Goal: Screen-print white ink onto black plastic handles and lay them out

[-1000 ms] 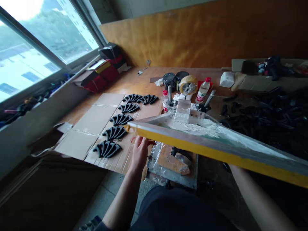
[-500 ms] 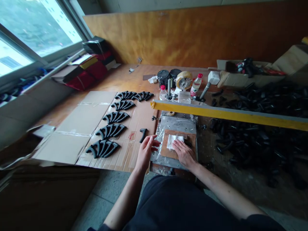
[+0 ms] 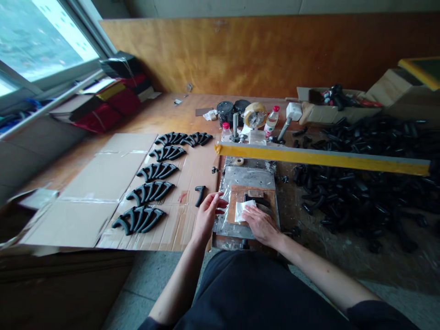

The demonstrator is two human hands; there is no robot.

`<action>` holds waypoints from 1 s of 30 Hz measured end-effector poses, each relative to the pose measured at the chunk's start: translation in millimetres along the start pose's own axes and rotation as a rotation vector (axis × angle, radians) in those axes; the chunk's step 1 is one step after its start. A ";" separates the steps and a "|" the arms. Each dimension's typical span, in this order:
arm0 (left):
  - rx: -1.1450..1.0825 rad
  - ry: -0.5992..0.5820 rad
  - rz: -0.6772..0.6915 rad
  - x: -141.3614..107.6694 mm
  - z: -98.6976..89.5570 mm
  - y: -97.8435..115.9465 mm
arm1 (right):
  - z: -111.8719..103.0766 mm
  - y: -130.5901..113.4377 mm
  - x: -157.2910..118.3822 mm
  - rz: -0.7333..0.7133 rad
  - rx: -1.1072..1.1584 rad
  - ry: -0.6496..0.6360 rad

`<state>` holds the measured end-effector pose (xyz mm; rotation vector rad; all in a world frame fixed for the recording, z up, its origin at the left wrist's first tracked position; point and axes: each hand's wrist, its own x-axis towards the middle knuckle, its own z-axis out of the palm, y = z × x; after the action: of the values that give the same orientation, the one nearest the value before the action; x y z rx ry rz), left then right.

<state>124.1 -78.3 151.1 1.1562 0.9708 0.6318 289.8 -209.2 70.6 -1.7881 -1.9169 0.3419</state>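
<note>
R hand (image 3: 260, 224) lies palm-down, fingers close together & laid flat on a small folded white cloth or tissue (image 3: 241, 212); can't tell if the thumb pinches it from below. Cloth sits at the L side of a curved glossy black plastic handle-shaped piece (image 3: 263, 202), which rests on a flat brown wooden board (image 3: 234, 198) atop a grey metal plate (image 3: 237, 176).

L hand (image 3: 207, 213) hovers by the plate's L edge, thumb & fingers apart, half-curled, w/ nothing visible in it. Just beyond it, a single loose black curved piece (image 3: 199, 195) lies on the tan cardboard sheet (image 3: 190, 172), apart from the fanned rows of black curved pieces (image 3: 139, 219).

Step in hand: prob. wiping the piece on the board. Next move prob. calls for light, even pressure so the piece stays seated, then cloth & fingers well clear of the long yellow-and-grey bar (image 3: 309, 158) across the plate's far end.
</note>
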 end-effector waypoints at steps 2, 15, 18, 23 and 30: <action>-0.004 -0.011 0.032 3.7 1.9 4.9 | -14.7 -4.8 -0.8 0.142 0.189 0.034; -0.112 -0.047 0.341 28.1 20.5 78.6 | -68.7 51.4 -13.1 0.936 1.196 0.499; -0.143 -0.068 0.427 29.3 32.4 101.1 | -60.4 44.5 -10.3 0.917 1.253 0.410; -0.110 -0.120 0.511 33.0 45.3 115.1 | -52.4 35.2 8.1 0.824 1.127 0.484; -0.082 -0.129 0.512 36.4 45.9 110.7 | -57.4 29.2 25.4 0.765 1.176 0.495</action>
<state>188.4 -35.0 249.4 1.3639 0.5305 0.9811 343.7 -189.5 109.2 -1.4180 -0.3784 0.9243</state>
